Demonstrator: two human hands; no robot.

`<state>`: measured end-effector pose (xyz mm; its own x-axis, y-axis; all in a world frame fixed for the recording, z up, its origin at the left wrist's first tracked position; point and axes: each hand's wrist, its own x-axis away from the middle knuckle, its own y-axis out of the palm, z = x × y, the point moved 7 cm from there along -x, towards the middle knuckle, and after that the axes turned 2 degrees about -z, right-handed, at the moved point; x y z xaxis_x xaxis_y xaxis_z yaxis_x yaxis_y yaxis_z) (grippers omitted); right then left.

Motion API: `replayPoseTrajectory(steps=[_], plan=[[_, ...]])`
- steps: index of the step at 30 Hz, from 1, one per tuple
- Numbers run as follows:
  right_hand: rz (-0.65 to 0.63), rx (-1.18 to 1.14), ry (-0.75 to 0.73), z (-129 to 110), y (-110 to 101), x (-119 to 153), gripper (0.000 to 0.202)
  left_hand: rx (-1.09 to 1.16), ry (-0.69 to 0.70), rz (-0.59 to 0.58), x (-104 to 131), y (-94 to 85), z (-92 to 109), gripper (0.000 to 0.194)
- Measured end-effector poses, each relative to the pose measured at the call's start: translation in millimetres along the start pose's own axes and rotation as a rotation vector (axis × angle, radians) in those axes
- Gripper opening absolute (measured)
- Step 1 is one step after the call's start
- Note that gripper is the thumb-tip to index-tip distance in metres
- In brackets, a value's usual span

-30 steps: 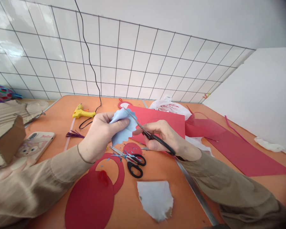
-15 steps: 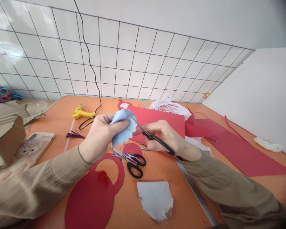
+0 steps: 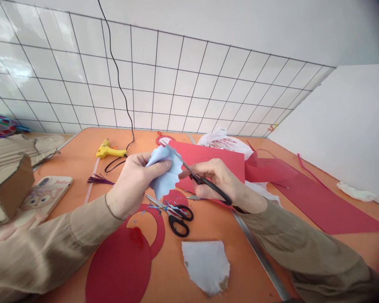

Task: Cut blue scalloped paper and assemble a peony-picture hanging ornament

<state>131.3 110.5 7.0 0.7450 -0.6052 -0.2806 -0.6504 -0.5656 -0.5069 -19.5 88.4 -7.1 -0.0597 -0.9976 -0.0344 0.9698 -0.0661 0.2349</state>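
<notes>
Pinched between thumb and fingers of my left hand (image 3: 142, 176) is a folded light-blue piece of fabric (image 3: 167, 179) with a scalloped edge. My right hand (image 3: 219, 181) grips black-handled scissors (image 3: 205, 182), whose blades reach up and left along the fabric's right edge. Below the hands, a second pair of scissors (image 3: 173, 214) lies on the table, with blue scraps strewn over it. Beside those blades is a small red disc (image 3: 175, 197), also sprinkled with scraps. A red ring (image 3: 159, 235) and a large red oval (image 3: 118, 269) overlap at lower left.
A yellow glue gun (image 3: 110, 150) with a black cord sits at back left, near a phone (image 3: 47, 195) and cardboard (image 3: 11, 189). Red sheets (image 3: 322, 198) cover the right side. A white plastic bag (image 3: 225, 141) lies behind; a whitish fabric piece (image 3: 206, 267) is in front.
My left hand has turned the blue fabric slightly, its lower corner shifting right. The scissor blades now show more plainly past the fabric's edge; my right hand stays nearly in place.
</notes>
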Motion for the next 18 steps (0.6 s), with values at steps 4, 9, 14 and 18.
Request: replayPoseTrajectory(steps=[4,9,14,18], plan=[[0.006,-0.006,0.0,-1.2,-0.4,-0.2,0.052,0.018,0.004,-0.042,1.5,3.8,-0.9,0.017],[0.036,-0.021,0.032,-1.0,-2.4,0.6,0.049,0.028,-0.039,-0.037,3.7,5.9,-6.2,0.019],[0.042,-0.087,0.061,3.3,-0.8,1.5,0.055,0.101,-0.099,-0.072,5.9,11.2,-12.5,0.02],[0.045,-0.103,0.065,1.4,0.5,1.0,0.054,0.097,-0.143,-0.082,7.9,13.0,-17.4,0.024]])
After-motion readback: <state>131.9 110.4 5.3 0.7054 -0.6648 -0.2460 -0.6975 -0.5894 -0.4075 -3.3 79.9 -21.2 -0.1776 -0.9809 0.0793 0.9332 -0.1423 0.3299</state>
